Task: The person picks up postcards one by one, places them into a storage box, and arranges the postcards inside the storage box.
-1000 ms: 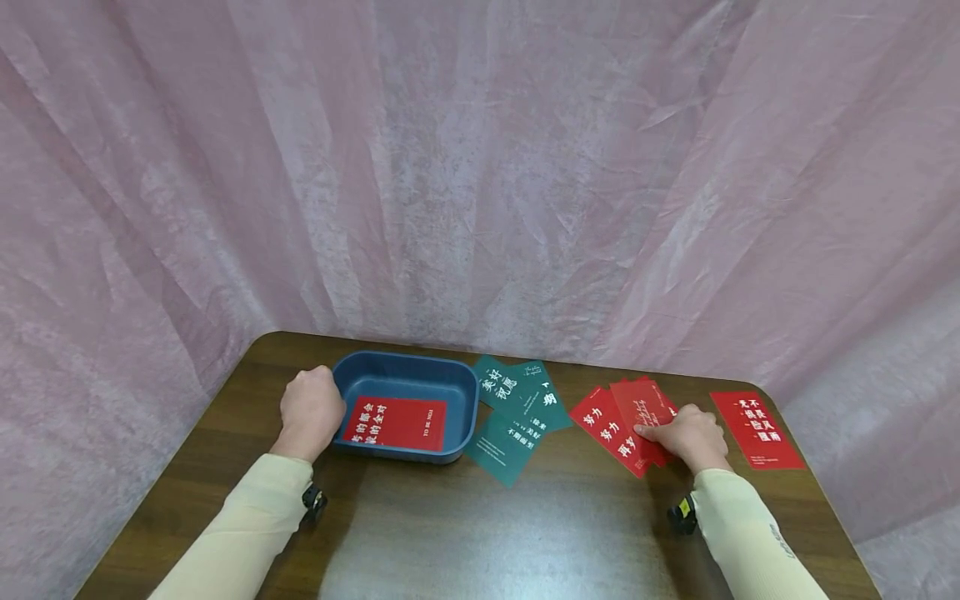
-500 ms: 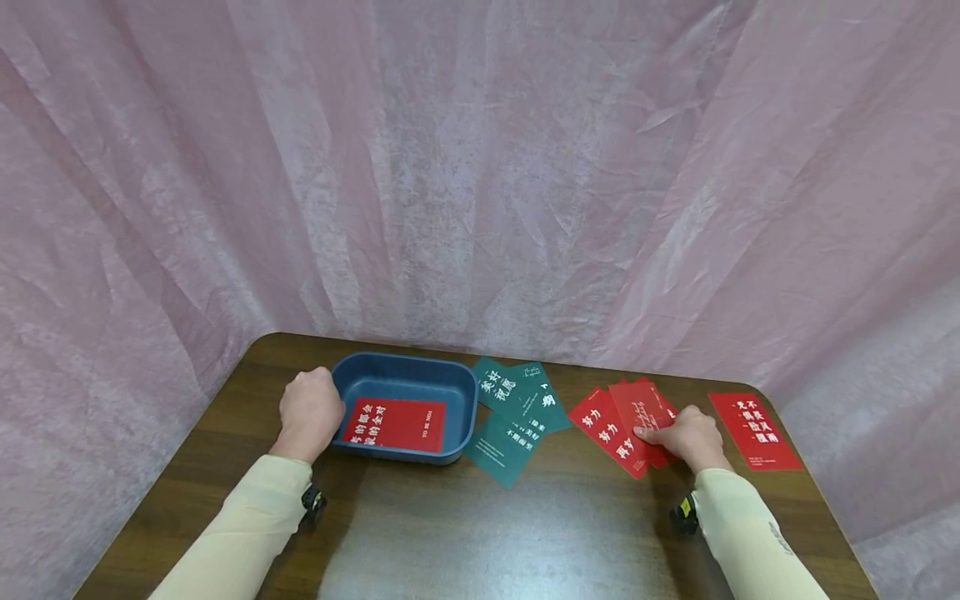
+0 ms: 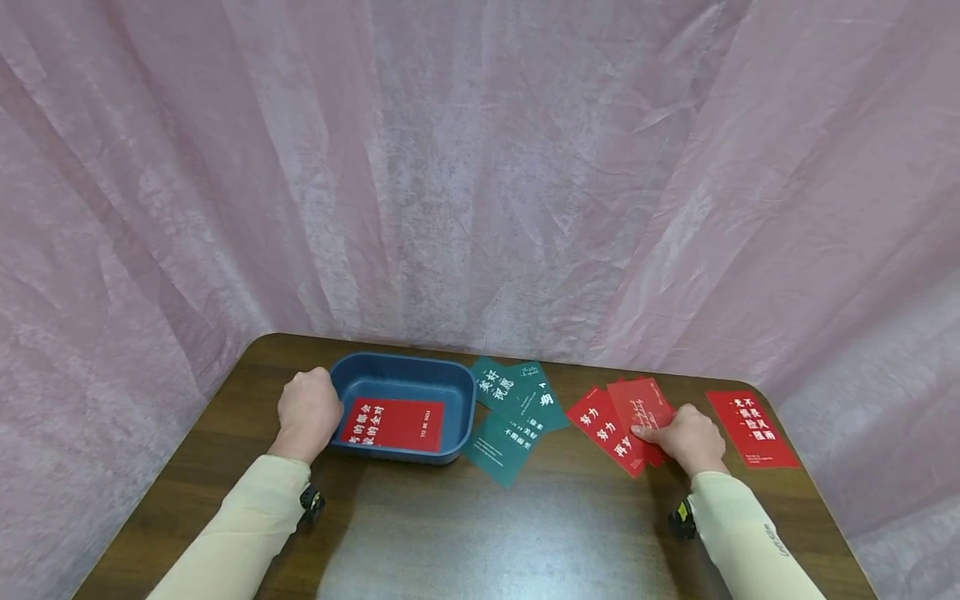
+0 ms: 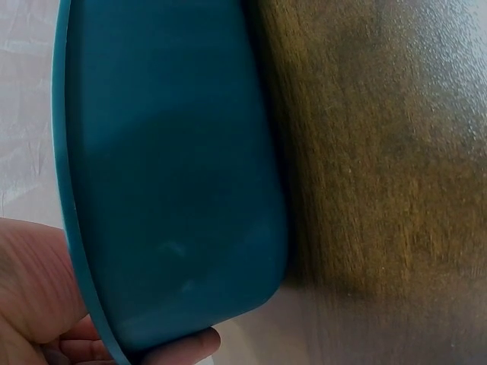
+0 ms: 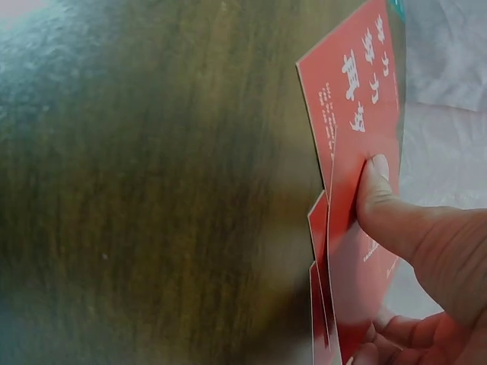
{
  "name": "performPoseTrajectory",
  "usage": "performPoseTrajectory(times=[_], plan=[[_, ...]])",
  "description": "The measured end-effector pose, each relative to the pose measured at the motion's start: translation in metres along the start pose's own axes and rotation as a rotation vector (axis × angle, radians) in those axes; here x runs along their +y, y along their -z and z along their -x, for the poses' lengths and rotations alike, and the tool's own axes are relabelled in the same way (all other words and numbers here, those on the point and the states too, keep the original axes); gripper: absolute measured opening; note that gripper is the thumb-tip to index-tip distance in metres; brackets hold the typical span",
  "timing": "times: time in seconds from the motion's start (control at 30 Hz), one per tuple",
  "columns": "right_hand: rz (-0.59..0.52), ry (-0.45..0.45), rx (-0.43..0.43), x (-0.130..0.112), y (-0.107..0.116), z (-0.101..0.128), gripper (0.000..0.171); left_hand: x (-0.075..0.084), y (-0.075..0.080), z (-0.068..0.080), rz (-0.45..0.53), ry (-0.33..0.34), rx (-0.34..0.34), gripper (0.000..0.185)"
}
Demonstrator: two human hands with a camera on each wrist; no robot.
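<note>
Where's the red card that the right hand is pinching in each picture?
Head: the red card is low down, right of the middle, with the thumb of the right hand on it.
Left wrist: not in it.
Right wrist: in the lower right, under the thumb.
Shared landmark: the brown table, low in the head view, on the right in left wrist, on the left in right wrist.

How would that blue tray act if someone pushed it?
The tray probably won't tip easily: it looks wide and low. Its thin rim suggests it may be light for its size. The left hand gripping one end would likely limit sliding.
</note>
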State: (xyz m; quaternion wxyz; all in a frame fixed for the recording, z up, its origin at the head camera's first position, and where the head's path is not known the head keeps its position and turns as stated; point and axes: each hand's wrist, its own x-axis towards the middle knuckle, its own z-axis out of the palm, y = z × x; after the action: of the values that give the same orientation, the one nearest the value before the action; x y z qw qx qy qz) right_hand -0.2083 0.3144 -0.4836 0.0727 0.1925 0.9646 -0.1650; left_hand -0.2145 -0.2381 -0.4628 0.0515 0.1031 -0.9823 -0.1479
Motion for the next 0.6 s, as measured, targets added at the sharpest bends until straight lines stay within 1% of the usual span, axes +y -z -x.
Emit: performPoseTrajectory(times=[0.13, 0.27, 0.3, 0.37, 0.43, 0.5, 0.53, 0.6], plan=[[0.045, -0.012, 0.039, -0.0027, -0.0023, 0.0004, 0.076, -0.0006, -0.0006, -0.0002, 0.0, -0.002, 0.005, 0.026], [0.074, -0.023, 0.049, -0.0045, -0.0029, 0.0012, 0.074, -0.0002, -0.0012, -0.0009, -0.001, 0.0, 0.002, 0.026], [0.081, -0.024, 0.052, -0.0044, -0.0034, 0.001, 0.075, -0.0001, -0.0012, -0.001, -0.001, 0.001, 0.0, 0.026], [0.086, -0.014, 0.052, -0.0037, -0.004, 0.0013, 0.082, 0.0001, -0.0012, -0.001, -0.002, 0.001, 0.004, 0.026], [0.081, 0.007, 0.065, -0.0031, -0.0042, 0.0016, 0.089, 0.0002, -0.0015, -0.0011, -0.002, 0.0, 0.01, 0.026], [0.053, 0.043, 0.087, -0.0028, -0.0042, 0.0022, 0.093, 0.0004, -0.0017, -0.001, 0.0, 0.001, 0.013, 0.026], [0.03, 0.069, 0.101, -0.0033, -0.0038, 0.0028, 0.093, 0.0006, -0.0018, -0.001, 0.001, 0.001, 0.014, 0.025], [-0.027, 0.123, 0.133, -0.0053, -0.0029, 0.0037, 0.088, 0.0004, -0.0024, -0.0012, 0.002, 0.004, 0.012, 0.025]])
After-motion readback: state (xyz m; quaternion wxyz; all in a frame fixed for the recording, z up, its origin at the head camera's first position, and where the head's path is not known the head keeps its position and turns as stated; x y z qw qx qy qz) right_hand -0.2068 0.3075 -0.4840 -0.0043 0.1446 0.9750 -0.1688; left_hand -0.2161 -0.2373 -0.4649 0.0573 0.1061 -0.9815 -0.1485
